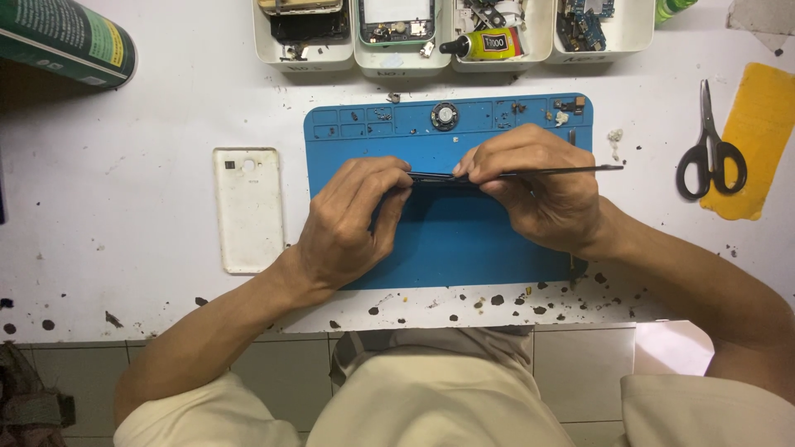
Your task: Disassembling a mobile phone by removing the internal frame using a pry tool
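Fingers (389, 178) of the left hand (348, 223) pinch closed on a thin dark phone part (435, 178), held edge-on over the blue work mat (447, 240). Left of the mat, a white back cover (248, 207) lies flat on the speckled white table (141, 165). Right hand (538, 186) grips a slim black tool (563, 171), tip at the part. Far right, black scissors (710, 149) overlap a yellow sheet (758, 132). White trays (447, 54) line the back edge.

The blue matt rubbery work mat (464, 240) (smooth) lies centre frame; right, black-handled scissors (710, 145) with dull metal blades; left, a white plastic phone back cover (248, 209).
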